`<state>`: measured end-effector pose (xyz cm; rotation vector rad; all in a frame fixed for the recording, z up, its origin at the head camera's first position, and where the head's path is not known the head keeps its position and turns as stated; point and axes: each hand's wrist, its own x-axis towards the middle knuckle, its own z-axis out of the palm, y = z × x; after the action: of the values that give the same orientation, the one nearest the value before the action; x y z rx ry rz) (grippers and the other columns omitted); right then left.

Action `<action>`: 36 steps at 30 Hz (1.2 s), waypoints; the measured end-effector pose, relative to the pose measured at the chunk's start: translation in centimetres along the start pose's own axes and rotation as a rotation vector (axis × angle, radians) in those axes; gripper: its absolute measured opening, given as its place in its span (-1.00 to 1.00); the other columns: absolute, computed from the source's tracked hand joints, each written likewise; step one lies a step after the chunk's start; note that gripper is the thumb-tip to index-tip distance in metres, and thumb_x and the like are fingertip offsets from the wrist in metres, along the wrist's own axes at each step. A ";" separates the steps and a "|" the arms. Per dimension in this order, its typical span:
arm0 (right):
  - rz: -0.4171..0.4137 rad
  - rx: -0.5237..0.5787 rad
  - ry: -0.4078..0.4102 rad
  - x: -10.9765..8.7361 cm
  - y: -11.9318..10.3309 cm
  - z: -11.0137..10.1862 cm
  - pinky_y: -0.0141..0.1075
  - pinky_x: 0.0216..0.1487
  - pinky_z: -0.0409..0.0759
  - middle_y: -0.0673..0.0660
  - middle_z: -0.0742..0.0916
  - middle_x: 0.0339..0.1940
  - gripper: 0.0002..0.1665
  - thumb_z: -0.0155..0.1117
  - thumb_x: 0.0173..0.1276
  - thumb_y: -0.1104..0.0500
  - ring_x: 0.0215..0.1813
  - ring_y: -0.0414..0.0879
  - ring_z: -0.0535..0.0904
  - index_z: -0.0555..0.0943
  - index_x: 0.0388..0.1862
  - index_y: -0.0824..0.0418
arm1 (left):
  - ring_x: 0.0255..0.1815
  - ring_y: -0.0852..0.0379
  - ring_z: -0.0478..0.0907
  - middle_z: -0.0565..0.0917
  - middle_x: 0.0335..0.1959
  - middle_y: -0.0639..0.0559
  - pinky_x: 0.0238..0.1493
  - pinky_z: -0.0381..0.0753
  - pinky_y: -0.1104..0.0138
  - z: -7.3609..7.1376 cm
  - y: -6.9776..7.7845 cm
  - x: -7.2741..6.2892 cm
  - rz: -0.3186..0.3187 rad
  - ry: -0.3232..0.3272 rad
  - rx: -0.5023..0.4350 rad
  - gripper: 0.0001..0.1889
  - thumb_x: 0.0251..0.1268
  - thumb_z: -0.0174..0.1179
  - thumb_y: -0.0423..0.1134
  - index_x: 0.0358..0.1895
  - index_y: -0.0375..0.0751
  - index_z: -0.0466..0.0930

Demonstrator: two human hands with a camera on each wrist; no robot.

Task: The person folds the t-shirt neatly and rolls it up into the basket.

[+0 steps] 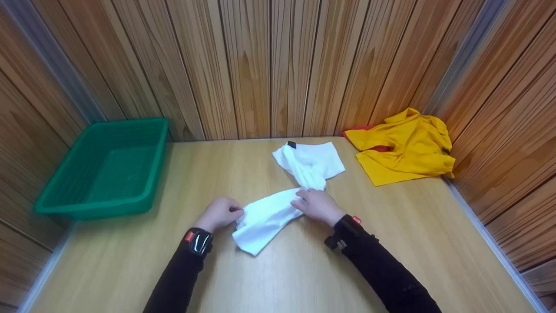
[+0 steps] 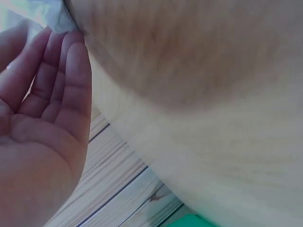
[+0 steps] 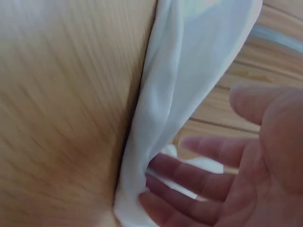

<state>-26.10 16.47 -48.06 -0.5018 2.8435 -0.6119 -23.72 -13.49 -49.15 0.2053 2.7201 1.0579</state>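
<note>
A white garment (image 1: 273, 217) with a small black label at its far end lies twisted on the table. My left hand (image 1: 222, 213) pinches its near left end. In the left wrist view, the left hand (image 2: 45, 109) has its fingertips at a corner of the white cloth (image 2: 38, 12). My right hand (image 1: 319, 204) rests at the narrow twisted part in the middle of the garment. From the right wrist, the right hand (image 3: 227, 175) shows fingers touching the folded cloth (image 3: 161, 94), the thumb standing apart from it. The exact kind of garment cannot be told.
A green plastic basket (image 1: 158, 174) stands at the left on the wooden table (image 1: 269, 287). At the back right lies a crumpled yellow garment (image 1: 404, 148) with some red cloth (image 1: 364, 128) beneath it. Wood-panelled walls (image 1: 247, 69) close off the back and sides.
</note>
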 end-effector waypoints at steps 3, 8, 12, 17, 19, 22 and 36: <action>-0.042 0.037 -0.037 1.0 0.6 -0.3 -0.04 0.31 0.40 0.15 0.61 0.25 -0.40 0.15 0.47 -0.17 0.29 0.05 0.48 0.54 0.30 0.17 | -0.45 0.09 0.49 0.59 -0.50 0.05 -0.35 0.47 0.26 0.6 0.3 -0.5 -0.022 -0.055 -0.061 -0.84 0.31 0.31 -0.06 -0.33 -0.04 0.75; -0.113 0.104 -0.080 2.3 1.1 -0.4 -0.04 0.34 0.36 0.10 0.58 0.27 -0.43 0.28 0.37 -0.18 0.31 0.01 0.43 0.59 0.25 0.07 | -0.49 0.09 0.45 0.45 -0.59 0.09 -0.38 0.43 0.28 1.8 1.5 -0.6 0.068 -0.131 -0.043 -0.78 0.25 0.36 -0.01 -0.35 -0.08 0.70; -0.133 0.125 -0.108 2.9 0.6 -0.2 0.01 0.34 0.33 0.09 0.49 0.35 -0.46 0.43 0.27 -0.08 0.34 0.03 0.37 0.62 0.23 -0.03 | -0.53 0.11 0.44 0.38 -0.64 0.12 -0.41 0.42 0.29 2.7 2.5 -0.2 0.083 -0.143 -0.001 -0.84 0.19 0.42 -0.09 -0.37 -0.06 0.69; -0.137 0.069 -0.031 3.4 0.0 0.7 -0.11 0.17 0.45 0.01 0.57 0.07 -0.82 0.45 0.25 0.18 0.12 -0.03 0.45 0.72 -0.19 -0.05 | -0.55 0.13 0.42 0.34 -0.66 0.14 -0.42 0.39 0.29 3.2 2.8 0.2 0.059 -0.131 0.016 -0.83 0.10 0.48 -0.12 -0.43 -0.05 0.67; -0.157 0.053 0.017 3.6 -0.1 1.0 -0.13 0.09 0.48 0.01 0.58 -0.06 -0.85 0.41 0.24 0.26 0.03 -0.03 0.48 0.69 -0.33 -0.01 | -0.55 0.13 0.41 0.34 -0.66 0.14 -0.42 0.38 0.29 3.3 2.8 0.3 0.064 -0.126 0.012 -0.80 0.09 0.49 -0.10 -0.45 -0.08 0.67; -0.210 0.048 0.064 3.8 0.0 0.9 -0.08 0.08 0.49 0.06 0.60 -0.12 -0.86 0.36 0.26 0.31 0.00 0.03 0.52 0.65 -0.35 0.06 | -0.53 0.12 0.43 0.37 -0.65 0.14 -0.42 0.39 0.28 3.2 2.8 0.3 0.066 -0.112 0.007 -0.78 0.09 0.48 -0.05 -0.41 -0.07 0.69; -0.164 0.570 0.242 2.2 0.7 -8.5 -0.08 0.05 0.60 0.21 0.65 -0.07 -0.88 0.16 0.46 0.31 -0.03 0.09 0.57 0.56 -0.07 0.30 | -0.27 0.07 0.58 0.67 -0.32 0.01 -0.13 0.58 0.15 0.8 1.3 -0.1 0.198 0.103 0.010 -0.77 0.20 0.39 -0.16 -0.18 -0.24 0.73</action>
<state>-30.48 19.38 -41.05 -0.5841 2.6592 -1.5393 -23.39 -12.02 -48.77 0.4410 2.8449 1.1348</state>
